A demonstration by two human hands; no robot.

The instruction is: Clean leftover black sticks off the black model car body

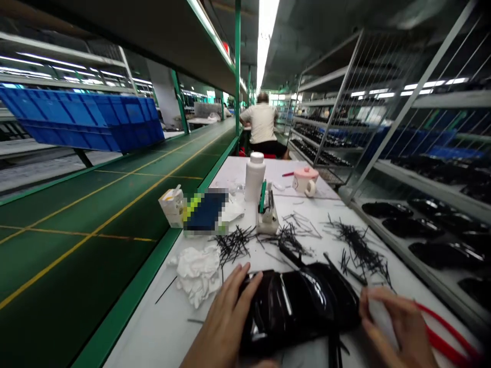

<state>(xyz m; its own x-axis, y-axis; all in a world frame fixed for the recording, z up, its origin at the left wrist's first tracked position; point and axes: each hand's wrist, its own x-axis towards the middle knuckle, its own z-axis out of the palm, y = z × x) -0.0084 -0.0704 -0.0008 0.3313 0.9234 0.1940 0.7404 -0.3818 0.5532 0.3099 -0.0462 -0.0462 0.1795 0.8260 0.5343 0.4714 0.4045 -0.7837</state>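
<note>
A glossy black moulded shell (295, 306) lies on the white table close to me. My left hand (226, 317) rests on its left end, fingers stretched out over the surface. At the shell's right edge, my right hand (397, 322) has thumb and fingers brought together in a pinch; what sits between them is too small to make out. Red handles (445, 327) show beside and behind my right hand. Thin black strips (360, 250) lie scattered beyond the shell, and a crumpled white cloth (197, 271) is left of them.
A white bottle (254, 176), a holder with tools (267, 217), a pink-lidded mug (305, 180) and a small box (172, 206) stand farther back. A green conveyor (126, 204) runs left, with blue crates (88, 120) beyond. Racks (391, 168) line the right; a person (261, 122) sits ahead.
</note>
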